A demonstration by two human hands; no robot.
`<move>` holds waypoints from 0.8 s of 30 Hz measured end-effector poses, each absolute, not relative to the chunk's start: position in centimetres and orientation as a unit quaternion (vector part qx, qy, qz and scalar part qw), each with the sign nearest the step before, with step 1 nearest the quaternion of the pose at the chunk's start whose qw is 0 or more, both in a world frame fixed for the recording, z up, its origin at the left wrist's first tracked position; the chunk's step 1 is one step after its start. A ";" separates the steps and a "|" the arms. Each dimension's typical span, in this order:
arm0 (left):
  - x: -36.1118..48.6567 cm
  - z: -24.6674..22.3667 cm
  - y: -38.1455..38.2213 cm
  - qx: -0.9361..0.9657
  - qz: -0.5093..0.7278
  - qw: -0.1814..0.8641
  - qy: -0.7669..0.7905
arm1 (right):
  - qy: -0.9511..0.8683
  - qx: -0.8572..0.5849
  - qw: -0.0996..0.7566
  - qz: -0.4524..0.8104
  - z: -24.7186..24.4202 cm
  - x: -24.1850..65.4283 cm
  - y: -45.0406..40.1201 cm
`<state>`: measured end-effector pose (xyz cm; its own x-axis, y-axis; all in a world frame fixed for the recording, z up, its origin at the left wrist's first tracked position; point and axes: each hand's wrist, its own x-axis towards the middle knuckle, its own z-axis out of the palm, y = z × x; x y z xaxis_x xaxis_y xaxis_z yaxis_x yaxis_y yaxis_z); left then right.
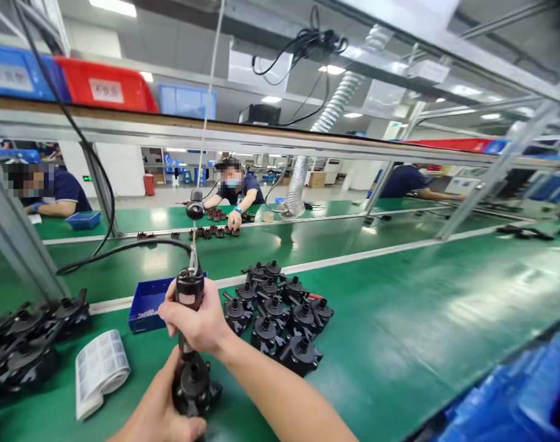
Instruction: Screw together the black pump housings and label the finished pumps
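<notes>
My right hand [194, 316] is wrapped round a black electric screwdriver [189, 288], which hangs upright from a cord. Below it, my left hand [163, 402] grips a black round housing [194, 383] with a short pipe on top, its thumb along the near side. The screwdriver's lower end meets the far side of this housing; its tip is hidden. Just behind my right hand stands a blue tray [146, 304] with small light-coloured parts inside. Several similar black housings [275, 310] stand in a group to the right.
More black housings [26, 350] lie at the left edge, near a roll of labels [100, 368]. A metal post [22, 227] rises at left. Blue bins [514, 393] fill the lower right corner. Across the green bench [400, 325], a masked person [243, 187] handles small dark parts.
</notes>
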<state>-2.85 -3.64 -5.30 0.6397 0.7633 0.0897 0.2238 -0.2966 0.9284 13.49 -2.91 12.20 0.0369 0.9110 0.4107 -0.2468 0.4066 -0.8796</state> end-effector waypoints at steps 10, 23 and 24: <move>-2.8 -4.3 -3.4 0.761 0.258 0.506 0.314 | -0.540 -0.394 0.686 0.286 11.0 19.5 2.4; 0.2 -0.6 0.6 0.784 0.258 0.428 0.369 | -0.561 -0.552 0.604 0.124 14.0 31.4 0.7; 0.3 -0.7 0.8 0.793 0.265 0.417 0.356 | -0.537 -0.588 0.597 0.101 14.0 34.0 0.8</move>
